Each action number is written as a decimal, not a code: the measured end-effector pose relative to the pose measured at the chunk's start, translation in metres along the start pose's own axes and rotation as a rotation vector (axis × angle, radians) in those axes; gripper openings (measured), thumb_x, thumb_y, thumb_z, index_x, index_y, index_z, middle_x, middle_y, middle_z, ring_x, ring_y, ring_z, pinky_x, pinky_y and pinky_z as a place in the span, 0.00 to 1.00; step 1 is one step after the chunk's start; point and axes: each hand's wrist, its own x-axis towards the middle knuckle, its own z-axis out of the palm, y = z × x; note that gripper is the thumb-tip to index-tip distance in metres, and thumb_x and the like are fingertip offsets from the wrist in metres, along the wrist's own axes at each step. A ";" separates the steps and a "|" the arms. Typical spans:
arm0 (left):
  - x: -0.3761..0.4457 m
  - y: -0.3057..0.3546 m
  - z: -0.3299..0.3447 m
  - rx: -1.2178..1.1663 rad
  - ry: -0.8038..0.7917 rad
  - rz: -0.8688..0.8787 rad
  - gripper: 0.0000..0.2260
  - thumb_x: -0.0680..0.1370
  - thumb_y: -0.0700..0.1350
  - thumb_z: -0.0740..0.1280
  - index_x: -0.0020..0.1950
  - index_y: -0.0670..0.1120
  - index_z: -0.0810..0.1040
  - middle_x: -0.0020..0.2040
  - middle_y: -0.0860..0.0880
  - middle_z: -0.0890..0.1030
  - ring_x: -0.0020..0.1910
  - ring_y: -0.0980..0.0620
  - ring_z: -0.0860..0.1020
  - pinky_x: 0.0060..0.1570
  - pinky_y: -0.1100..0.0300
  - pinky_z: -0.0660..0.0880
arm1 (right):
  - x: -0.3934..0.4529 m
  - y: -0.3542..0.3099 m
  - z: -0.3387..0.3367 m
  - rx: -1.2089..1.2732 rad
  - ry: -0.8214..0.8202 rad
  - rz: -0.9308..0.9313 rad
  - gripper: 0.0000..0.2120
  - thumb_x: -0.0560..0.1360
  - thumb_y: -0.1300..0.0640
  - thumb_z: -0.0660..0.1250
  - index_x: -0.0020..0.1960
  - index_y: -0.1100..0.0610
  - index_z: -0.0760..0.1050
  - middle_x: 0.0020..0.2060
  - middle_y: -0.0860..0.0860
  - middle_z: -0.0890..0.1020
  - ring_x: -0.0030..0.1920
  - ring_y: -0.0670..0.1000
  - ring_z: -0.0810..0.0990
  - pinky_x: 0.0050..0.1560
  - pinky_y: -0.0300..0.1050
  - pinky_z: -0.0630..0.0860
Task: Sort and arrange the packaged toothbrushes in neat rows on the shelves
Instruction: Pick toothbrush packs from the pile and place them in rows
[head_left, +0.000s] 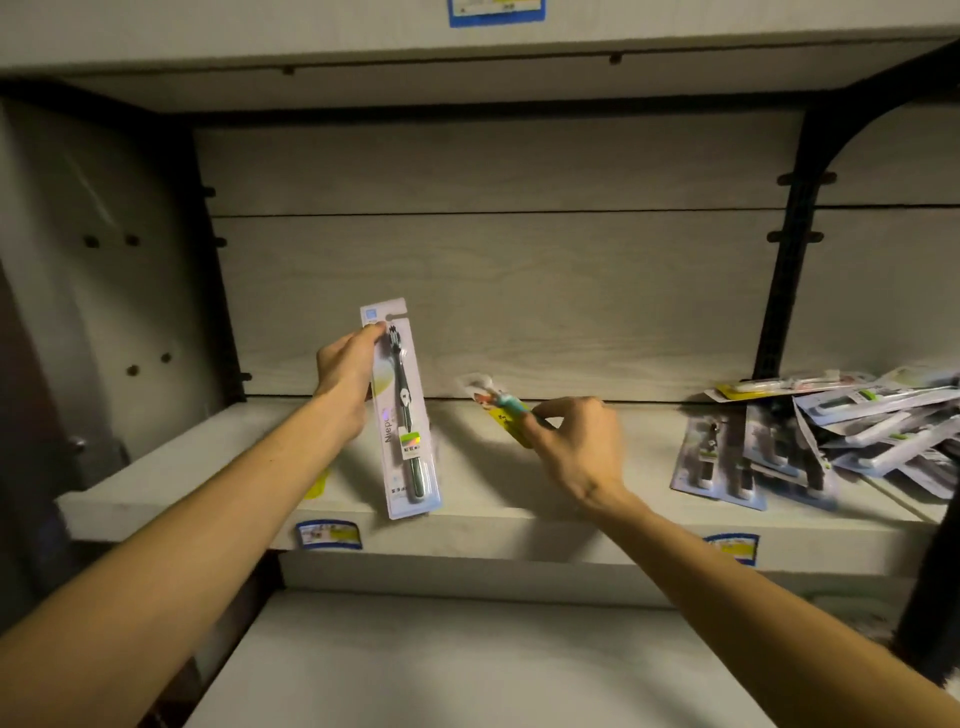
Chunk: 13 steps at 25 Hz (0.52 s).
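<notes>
Our left hand (345, 374) curled round a dark packaged toothbrush (402, 410) upright above the shelf (467, 514) edge, our right hand (576, 441) pinching a blurred yellow pack (498, 405) beside it, loose toothbrush pile (831, 436) at the shelf's right end

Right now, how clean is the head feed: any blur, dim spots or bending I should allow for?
Head view: dim overall, corners darkest; the small pack pinched by the right hand is motion-blurred, as is the pile; the dark toothbrush pack in the left hand reads sharp; wide-angle bends the shelf edges.
</notes>
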 end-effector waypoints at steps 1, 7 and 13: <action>0.003 0.002 -0.013 0.004 0.017 -0.018 0.07 0.76 0.49 0.72 0.47 0.46 0.82 0.43 0.45 0.85 0.38 0.46 0.82 0.46 0.53 0.81 | -0.001 -0.012 0.010 0.022 -0.006 -0.013 0.18 0.71 0.38 0.66 0.49 0.49 0.86 0.42 0.51 0.86 0.45 0.55 0.81 0.41 0.48 0.77; 0.020 0.008 -0.099 -0.007 0.119 -0.087 0.10 0.75 0.47 0.73 0.51 0.43 0.80 0.39 0.43 0.83 0.32 0.46 0.80 0.42 0.51 0.81 | -0.017 -0.089 0.064 -0.018 -0.073 -0.149 0.17 0.73 0.40 0.66 0.51 0.50 0.86 0.44 0.52 0.86 0.50 0.55 0.80 0.44 0.46 0.71; 0.034 0.010 -0.156 -0.029 0.101 -0.203 0.08 0.77 0.49 0.69 0.47 0.44 0.79 0.32 0.44 0.82 0.32 0.45 0.78 0.40 0.52 0.79 | -0.025 -0.136 0.113 -0.164 -0.214 -0.134 0.22 0.75 0.37 0.64 0.46 0.55 0.84 0.44 0.56 0.84 0.53 0.59 0.77 0.51 0.49 0.68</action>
